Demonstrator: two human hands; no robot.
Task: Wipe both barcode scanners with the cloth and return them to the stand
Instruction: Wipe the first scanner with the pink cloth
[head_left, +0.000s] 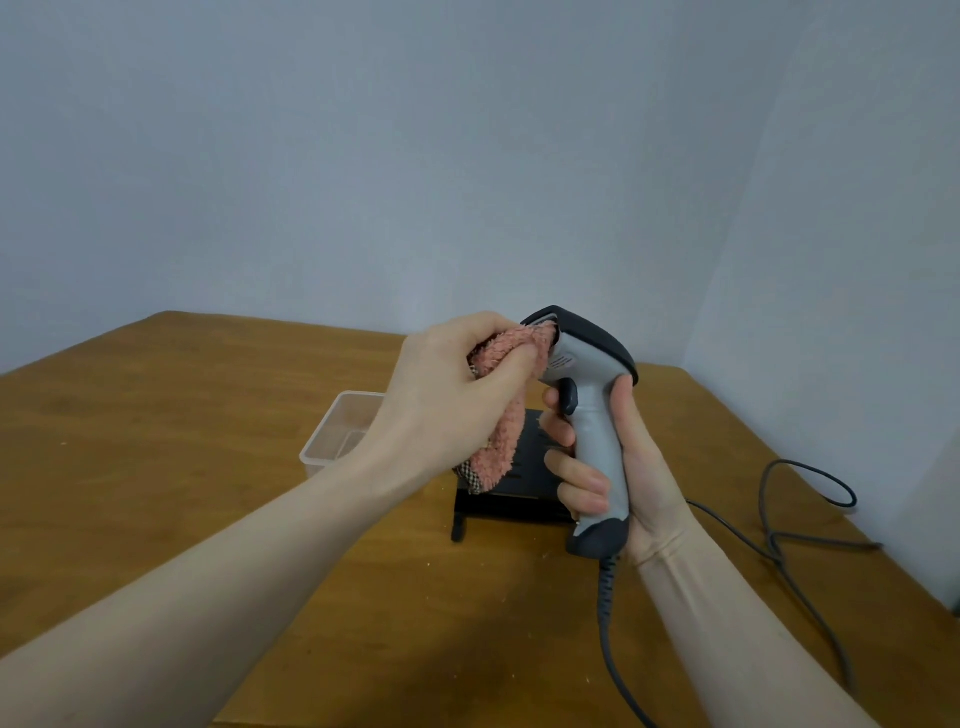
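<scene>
We held one barcode scanner (589, 410) upright above the bench (208, 415), our right hand (618, 467) wrapped shut around its grey handle, the dark head at the top facing left and the coiled cable (605, 597) dropping from its base. Our left hand (452, 400) was bunched closed on the pink cloth (511, 395), pinching it between thumb and fingers, with the upper fold pressed against the front of the scanner's head. The scanner's long axis ran nearly vertical, so the cloth lay to its left and touching it, the left hand being the one placed to wipe down along the handle. The black stand (519, 483) sat on the bench directly behind and below both hands, with a clear plastic tub (337, 431) just to its left. We could not see a second scanner.
</scene>
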